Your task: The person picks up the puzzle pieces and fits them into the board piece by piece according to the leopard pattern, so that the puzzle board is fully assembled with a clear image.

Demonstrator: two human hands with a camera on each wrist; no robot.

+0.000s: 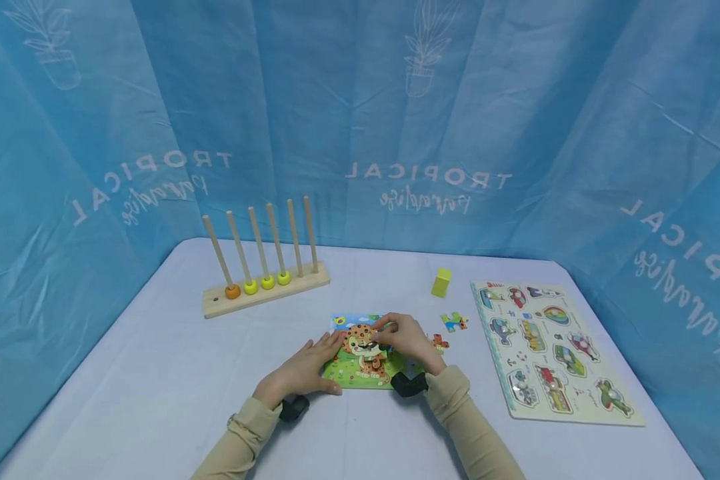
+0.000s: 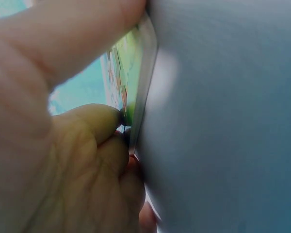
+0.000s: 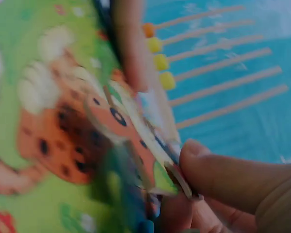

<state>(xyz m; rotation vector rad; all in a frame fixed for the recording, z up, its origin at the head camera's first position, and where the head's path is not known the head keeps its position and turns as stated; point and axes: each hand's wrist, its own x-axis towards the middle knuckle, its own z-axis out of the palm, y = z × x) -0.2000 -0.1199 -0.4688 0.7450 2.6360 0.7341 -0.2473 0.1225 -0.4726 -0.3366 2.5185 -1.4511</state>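
A jigsaw board (image 1: 355, 380) with a spotted cub on green grass lies on the white table. My left hand (image 1: 306, 368) rests along its left side, fingers stretched over the picture and the thumb by the near corner. In the left wrist view, that thumb lies against the edge of the board (image 2: 144, 73). Over the board's upper right part, my right hand (image 1: 409, 338) pinches a jigsaw piece (image 3: 121, 124) between thumb and fingers. This piece, orange with dark spots, is tilted above the picture and blurred in the right wrist view. The hand hides part of the board.
Loose jigsaw pieces (image 1: 454, 322) lie right of the board, some partly behind the right hand. A yellow block (image 1: 441, 283) stands behind them. Far right is a vehicle peg puzzle (image 1: 552, 353); at back left, a wooden peg stand (image 1: 216, 305) with beads.
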